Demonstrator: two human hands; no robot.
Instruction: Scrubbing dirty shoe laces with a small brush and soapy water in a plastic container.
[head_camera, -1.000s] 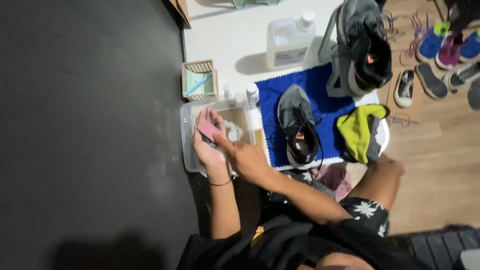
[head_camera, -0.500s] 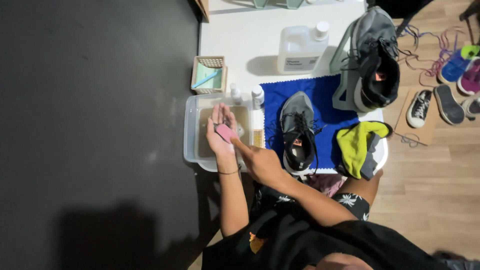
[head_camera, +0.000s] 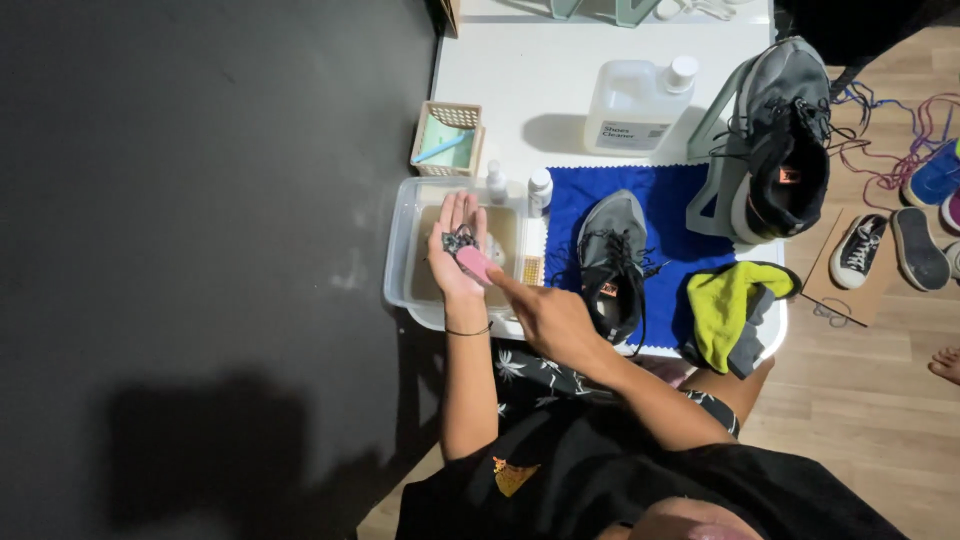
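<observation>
Head view: left hand (head_camera: 455, 250) cradles laces open-palmed, right hand's (head_camera: 545, 315) grip pinches pink brush (head_camera: 473, 262) over white table (head_camera: 540, 85).

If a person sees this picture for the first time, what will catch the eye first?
Most likely the two hands over the clear tub of murky water: the left hand lies palm up with dark laces on it, and the right hand presses a pink brush onto them. Beside them, a grey shoe rests on a bright blue cloth.

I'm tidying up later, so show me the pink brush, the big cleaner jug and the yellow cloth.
pink brush (head_camera: 473, 262), head view, its pink body.
cleaner jug (head_camera: 630, 100), head view, its side.
yellow cloth (head_camera: 728, 308), head view, its middle fold.
</observation>
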